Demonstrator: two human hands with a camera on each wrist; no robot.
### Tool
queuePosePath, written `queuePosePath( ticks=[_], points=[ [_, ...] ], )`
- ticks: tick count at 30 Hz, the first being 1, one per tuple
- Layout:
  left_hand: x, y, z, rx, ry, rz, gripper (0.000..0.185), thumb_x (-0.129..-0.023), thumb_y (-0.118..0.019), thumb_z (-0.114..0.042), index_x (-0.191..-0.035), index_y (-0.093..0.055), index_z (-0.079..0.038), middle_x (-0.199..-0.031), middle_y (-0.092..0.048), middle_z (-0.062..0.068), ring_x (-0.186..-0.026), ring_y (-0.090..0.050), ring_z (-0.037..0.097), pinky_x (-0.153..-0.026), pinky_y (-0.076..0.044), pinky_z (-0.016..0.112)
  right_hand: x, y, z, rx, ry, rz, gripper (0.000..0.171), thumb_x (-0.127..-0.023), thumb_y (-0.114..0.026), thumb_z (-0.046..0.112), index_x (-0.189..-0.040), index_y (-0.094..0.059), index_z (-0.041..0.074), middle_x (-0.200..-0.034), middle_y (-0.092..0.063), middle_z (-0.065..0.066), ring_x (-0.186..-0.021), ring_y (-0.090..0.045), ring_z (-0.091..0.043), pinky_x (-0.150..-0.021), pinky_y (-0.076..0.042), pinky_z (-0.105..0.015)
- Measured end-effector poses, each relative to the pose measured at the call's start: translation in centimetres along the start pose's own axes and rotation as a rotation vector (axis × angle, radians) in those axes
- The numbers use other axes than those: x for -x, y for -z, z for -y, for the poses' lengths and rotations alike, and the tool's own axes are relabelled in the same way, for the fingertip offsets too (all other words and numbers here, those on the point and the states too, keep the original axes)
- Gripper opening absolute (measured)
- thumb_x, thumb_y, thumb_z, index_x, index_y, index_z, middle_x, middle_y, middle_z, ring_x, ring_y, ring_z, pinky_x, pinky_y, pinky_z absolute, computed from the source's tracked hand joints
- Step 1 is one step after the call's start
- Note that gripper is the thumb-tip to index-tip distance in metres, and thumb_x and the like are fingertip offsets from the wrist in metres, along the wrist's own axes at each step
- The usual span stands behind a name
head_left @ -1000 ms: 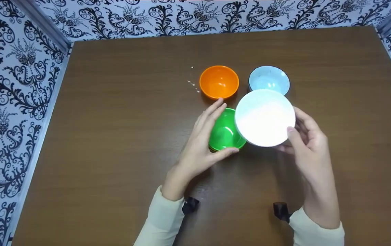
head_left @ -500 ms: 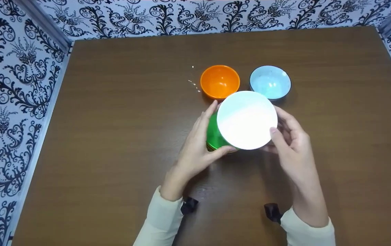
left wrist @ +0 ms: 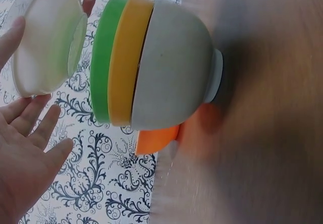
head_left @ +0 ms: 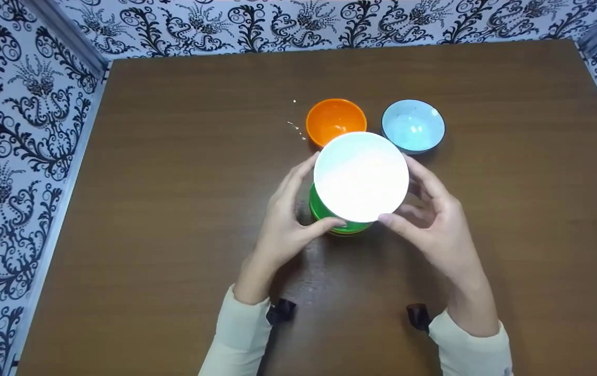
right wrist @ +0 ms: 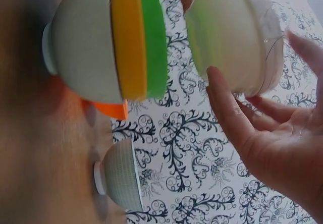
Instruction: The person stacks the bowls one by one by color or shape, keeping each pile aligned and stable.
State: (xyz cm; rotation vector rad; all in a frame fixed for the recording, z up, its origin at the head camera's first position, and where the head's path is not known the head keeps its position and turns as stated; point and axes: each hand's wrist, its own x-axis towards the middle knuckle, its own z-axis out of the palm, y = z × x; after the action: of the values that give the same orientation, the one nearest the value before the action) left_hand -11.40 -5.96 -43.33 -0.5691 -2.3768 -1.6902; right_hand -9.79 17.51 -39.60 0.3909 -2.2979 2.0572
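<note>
The brown table (head_left: 173,209) abuts scroll-patterned walls (head_left: 288,26). Your left hand (head_left: 280,227) and right hand (head_left: 444,230) grip opposite sides of the white bowl (head_left: 361,176), thumbs nearest you, just above the stack. There, the green bowl (left wrist: 105,60) nests in the yellow bowl (left wrist: 130,60), itself within the grey bowl (left wrist: 174,65). Beyond stand the orange bowl (head_left: 336,117) and blue bowl (head_left: 413,125).

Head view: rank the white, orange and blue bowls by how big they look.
1. White bowl, clearly largest, though held nearer the camera.
2. Orange bowl and blue bowl: too alike to rank; orange partly hidden.
</note>
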Motion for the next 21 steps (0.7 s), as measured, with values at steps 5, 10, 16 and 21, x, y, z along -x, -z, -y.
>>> queuePosePath(
  ticks=[5, 10, 16, 21],
  points=[
    [0.0, 0.3, 0.2, -0.005, 0.012, 0.002, 0.093, -0.076, -0.088, -0.027, -0.152, -0.038, -0.008, -0.154, -0.045, 0.004, -0.142, -0.043, 0.015, -0.121, -0.034, 0.037, -0.2, 0.0, -0.6, 0.15, 0.043, 0.023, 0.094, -0.07, -0.084, -0.009, -0.151, -0.042, 0.013, -0.151, -0.049, -0.002, -0.123, -0.06, -0.014, -0.097, -0.053, -0.019],
    [0.2, 0.3, 0.6, -0.02, 0.041, 0.006, 0.093, -0.076, -0.088, -0.028, -0.152, -0.038, -0.009, -0.154, -0.045, 0.004, -0.142, -0.043, 0.015, -0.121, -0.033, 0.037, -0.4, -0.1, -1.3, 0.239, 0.029, 0.01, 0.095, -0.069, -0.088, -0.001, -0.151, -0.043, 0.015, -0.148, -0.052, 0.001, -0.121, -0.061, -0.012, -0.098, -0.052, -0.018],
    [0.4, 0.3, 1.0, -0.063, 0.079, 0.012, 0.093, -0.076, -0.087, -0.031, -0.153, -0.038, -0.011, -0.155, -0.045, 0.003, -0.142, -0.042, 0.017, -0.121, -0.034, 0.04, -0.4, -0.3, -2.1, 0.267, -0.007, 0.02, 0.094, -0.072, -0.088, 0.003, -0.152, -0.041, 0.014, -0.151, -0.049, 0.0, -0.124, -0.058, -0.013, -0.102, -0.049, -0.017],
    [0.5, 0.3, 1.3, -0.075, 0.101, 0.016, 0.092, -0.077, -0.087, -0.031, -0.153, -0.039, -0.012, -0.155, -0.045, 0.003, -0.142, -0.041, 0.019, -0.121, -0.034, 0.044, -0.4, -0.4, -2.6, 0.261, 0.0, 0.029, 0.094, -0.072, -0.088, 0.005, -0.153, -0.039, 0.013, -0.154, -0.046, 0.0, -0.131, -0.053, -0.009, -0.106, -0.045, -0.016]
  ],
)
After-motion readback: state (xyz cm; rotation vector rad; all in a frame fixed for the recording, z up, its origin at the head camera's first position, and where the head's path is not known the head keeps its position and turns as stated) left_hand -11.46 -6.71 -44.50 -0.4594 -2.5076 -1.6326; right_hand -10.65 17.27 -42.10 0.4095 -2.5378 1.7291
